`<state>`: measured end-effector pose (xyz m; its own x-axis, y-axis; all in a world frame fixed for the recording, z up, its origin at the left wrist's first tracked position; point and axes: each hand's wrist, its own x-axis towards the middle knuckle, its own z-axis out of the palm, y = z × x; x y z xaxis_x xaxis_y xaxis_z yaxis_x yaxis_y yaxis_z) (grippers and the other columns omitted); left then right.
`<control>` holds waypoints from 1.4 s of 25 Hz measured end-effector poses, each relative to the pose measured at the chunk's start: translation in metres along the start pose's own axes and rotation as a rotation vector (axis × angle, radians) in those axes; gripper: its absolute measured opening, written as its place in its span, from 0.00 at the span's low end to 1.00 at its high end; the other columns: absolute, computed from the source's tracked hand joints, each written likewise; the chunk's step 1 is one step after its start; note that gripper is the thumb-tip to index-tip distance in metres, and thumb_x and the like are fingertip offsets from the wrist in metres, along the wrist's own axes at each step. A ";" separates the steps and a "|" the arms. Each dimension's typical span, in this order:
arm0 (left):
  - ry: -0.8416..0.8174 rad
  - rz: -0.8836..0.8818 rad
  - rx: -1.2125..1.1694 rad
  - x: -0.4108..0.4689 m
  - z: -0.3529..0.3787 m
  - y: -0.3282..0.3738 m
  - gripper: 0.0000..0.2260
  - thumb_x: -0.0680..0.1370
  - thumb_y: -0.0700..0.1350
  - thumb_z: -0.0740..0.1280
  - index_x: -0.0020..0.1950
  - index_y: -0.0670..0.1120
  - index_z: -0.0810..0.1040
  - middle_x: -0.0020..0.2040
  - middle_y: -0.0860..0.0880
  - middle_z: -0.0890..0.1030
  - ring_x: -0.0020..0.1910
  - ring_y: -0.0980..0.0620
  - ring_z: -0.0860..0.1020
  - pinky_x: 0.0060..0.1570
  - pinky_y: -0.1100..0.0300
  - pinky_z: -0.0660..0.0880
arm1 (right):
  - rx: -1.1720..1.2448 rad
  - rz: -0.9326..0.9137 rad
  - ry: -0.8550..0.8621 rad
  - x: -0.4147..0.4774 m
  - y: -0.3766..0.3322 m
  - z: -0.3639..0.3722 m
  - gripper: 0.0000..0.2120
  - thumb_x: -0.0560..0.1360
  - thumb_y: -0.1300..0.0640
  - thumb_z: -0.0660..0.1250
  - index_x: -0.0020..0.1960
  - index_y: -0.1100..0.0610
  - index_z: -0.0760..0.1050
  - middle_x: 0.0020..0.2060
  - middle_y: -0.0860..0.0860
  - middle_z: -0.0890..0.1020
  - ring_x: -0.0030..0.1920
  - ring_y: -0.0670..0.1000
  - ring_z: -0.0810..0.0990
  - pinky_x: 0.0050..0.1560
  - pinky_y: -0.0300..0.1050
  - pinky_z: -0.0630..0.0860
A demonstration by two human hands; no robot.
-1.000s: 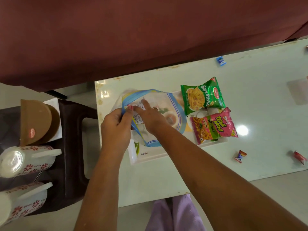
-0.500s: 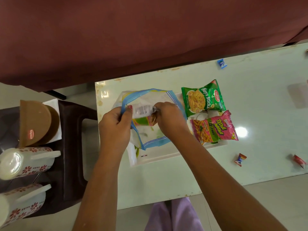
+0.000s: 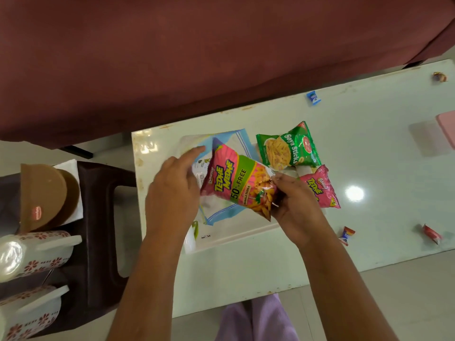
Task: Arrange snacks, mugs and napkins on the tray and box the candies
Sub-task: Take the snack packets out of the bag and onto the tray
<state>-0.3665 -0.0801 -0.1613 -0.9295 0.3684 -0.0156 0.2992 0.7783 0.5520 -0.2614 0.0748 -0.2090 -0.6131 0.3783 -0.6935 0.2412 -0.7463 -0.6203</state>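
Observation:
My right hand (image 3: 293,205) grips the lower end of a pink Tedhe Medhe snack packet (image 3: 236,180), held tilted above a clear zip bag with blue edges (image 3: 221,212). My left hand (image 3: 172,190) rests open on the bag's left side, fingers spread, touching the packet's edge. The bag lies on a white tray (image 3: 221,242) on the pale table (image 3: 246,279). A green Soya Sticks packet (image 3: 288,147) and a second pink packet (image 3: 322,188) lie on the tray's right part.
Several wrapped candies lie on the table: blue (image 3: 313,97), red-blue (image 3: 346,235), red (image 3: 430,233), brown (image 3: 439,76). A dark stool (image 3: 98,242) at left carries two flowered mugs (image 3: 37,252), a brown box (image 3: 44,195) and white napkins (image 3: 71,168). Maroon cloth (image 3: 197,57) lies behind.
The pink packet came out of the zip bag in my right hand and now shows its front. My left hand let go of the bag's edge and opened.

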 end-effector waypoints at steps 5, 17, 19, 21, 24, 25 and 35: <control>0.095 -0.122 -0.063 0.008 -0.001 -0.005 0.15 0.78 0.36 0.55 0.41 0.50 0.76 0.47 0.50 0.72 0.49 0.47 0.78 0.40 0.52 0.78 | 0.251 0.058 0.094 0.002 0.002 -0.011 0.13 0.78 0.61 0.56 0.42 0.56 0.80 0.34 0.55 0.81 0.34 0.52 0.80 0.31 0.45 0.80; -0.087 -0.368 -0.515 0.020 0.005 0.001 0.21 0.58 0.67 0.74 0.40 0.53 0.79 0.43 0.51 0.84 0.43 0.51 0.82 0.45 0.48 0.81 | -0.473 -0.183 -0.071 0.011 0.006 0.024 0.08 0.74 0.61 0.66 0.52 0.53 0.78 0.44 0.51 0.81 0.45 0.49 0.80 0.41 0.38 0.77; -0.098 -0.338 -0.467 0.023 0.004 -0.004 0.21 0.57 0.68 0.72 0.40 0.55 0.78 0.44 0.52 0.83 0.43 0.52 0.82 0.44 0.48 0.81 | -0.493 -0.201 -0.145 0.018 -0.015 0.017 0.24 0.69 0.56 0.71 0.64 0.51 0.72 0.56 0.48 0.80 0.53 0.47 0.81 0.48 0.40 0.77; -0.134 -0.293 -0.491 0.023 0.004 -0.005 0.23 0.57 0.66 0.73 0.45 0.54 0.80 0.45 0.52 0.84 0.44 0.52 0.82 0.45 0.47 0.81 | -0.446 -0.177 -0.300 0.023 -0.031 0.022 0.34 0.66 0.52 0.73 0.69 0.47 0.66 0.58 0.48 0.80 0.56 0.46 0.81 0.53 0.44 0.78; -0.161 -0.186 -0.430 0.022 0.004 -0.004 0.22 0.58 0.61 0.76 0.47 0.53 0.80 0.45 0.54 0.83 0.43 0.55 0.82 0.46 0.49 0.81 | -0.447 -0.241 -0.432 0.031 -0.044 0.035 0.36 0.65 0.57 0.76 0.68 0.42 0.65 0.50 0.52 0.82 0.51 0.50 0.83 0.52 0.47 0.80; -0.155 -0.173 -0.417 0.023 0.004 -0.005 0.21 0.58 0.60 0.76 0.47 0.54 0.80 0.45 0.54 0.83 0.43 0.55 0.82 0.45 0.49 0.81 | -0.464 -0.246 -0.449 0.032 -0.049 0.040 0.34 0.65 0.60 0.76 0.65 0.41 0.67 0.47 0.53 0.83 0.48 0.51 0.83 0.50 0.48 0.81; 0.039 -0.136 -0.293 0.027 -0.006 -0.022 0.19 0.63 0.60 0.74 0.49 0.53 0.83 0.47 0.56 0.77 0.49 0.56 0.78 0.45 0.59 0.78 | -0.284 -0.374 -0.068 0.027 -0.066 -0.009 0.08 0.73 0.61 0.68 0.38 0.52 0.73 0.30 0.48 0.82 0.31 0.48 0.82 0.33 0.43 0.80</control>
<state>-0.3992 -0.0906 -0.1690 -0.9661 0.2468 -0.0763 0.1026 0.6374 0.7637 -0.2872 0.1390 -0.1898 -0.7428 0.5486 -0.3838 0.1850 -0.3827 -0.9052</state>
